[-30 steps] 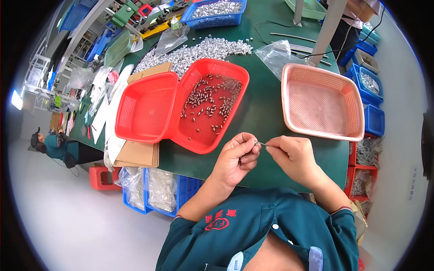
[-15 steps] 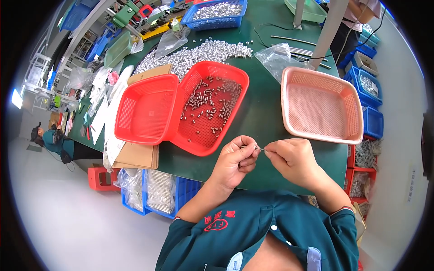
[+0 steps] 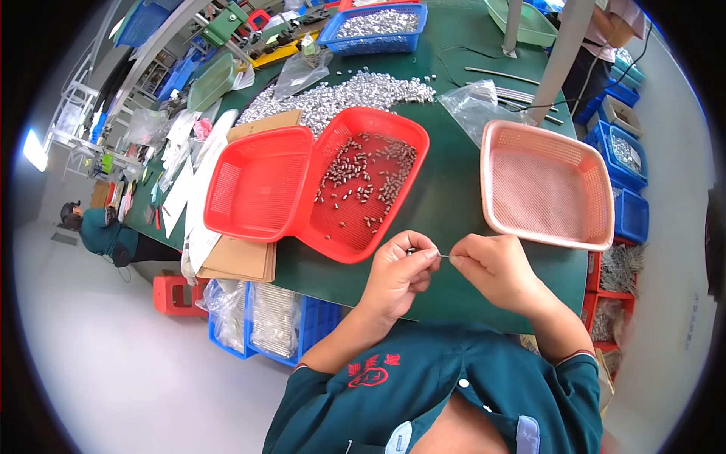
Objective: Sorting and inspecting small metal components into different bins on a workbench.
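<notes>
Place: a factory assembly workshop.
Worktop: a long green worktop (image 3: 454, 189) carrying a loose heap of small metal parts (image 3: 340, 94).
Sorting trays: two red mesh trays (image 3: 257, 181) side by side, one holding scattered metal pieces, and a pink mesh tray (image 3: 548, 185) to the right.
Storage: blue bins (image 3: 378, 23) filled with silvery parts on the worktop, more blue crates (image 3: 280, 321) under it.
Packing: clear plastic bags (image 3: 476, 106) and flat cardboard (image 3: 242, 257).
Others: another person (image 3: 98, 227) in the same teal work uniform, far left.

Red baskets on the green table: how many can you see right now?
2. One red basket sits left, with no parts visible in it; the other red basket, holding small metal parts, tilts against its right edge. Further ones could be hidden outside the view.
</notes>
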Tool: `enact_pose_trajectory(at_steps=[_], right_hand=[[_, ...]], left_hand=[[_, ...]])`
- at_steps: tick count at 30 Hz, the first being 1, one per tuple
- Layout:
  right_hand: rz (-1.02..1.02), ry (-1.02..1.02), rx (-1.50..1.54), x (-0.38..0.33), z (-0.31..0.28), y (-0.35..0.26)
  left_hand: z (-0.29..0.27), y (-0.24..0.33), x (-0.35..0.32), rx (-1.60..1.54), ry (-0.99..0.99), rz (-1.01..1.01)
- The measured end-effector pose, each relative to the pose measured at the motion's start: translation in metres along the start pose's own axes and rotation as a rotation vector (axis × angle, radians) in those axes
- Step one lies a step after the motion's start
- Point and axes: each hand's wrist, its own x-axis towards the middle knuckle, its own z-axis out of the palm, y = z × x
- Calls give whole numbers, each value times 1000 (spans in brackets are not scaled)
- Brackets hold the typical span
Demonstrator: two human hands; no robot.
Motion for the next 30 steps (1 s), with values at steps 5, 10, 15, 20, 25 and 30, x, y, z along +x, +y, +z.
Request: enact_pose_trajectory(at_steps=[5,10,15,20,25,30], right_hand=[[26,62,11,2,-1,-1],[14,80,118,22,1,-7],[-96,16,57,53,12,1],[20,83,137,65,5,-4],[161,13,218,59,19,2],[159,11,260,56,23,-2]], left_hand=[[-4,8,7,-93,71,73],[5,37,2,22,48,-27],[-10,44,8,204,104,-35],[-52,64,20,-71,206,12],[-61,72,25,-213,121,-115],[-55,63,15,-259,-113,-57]])
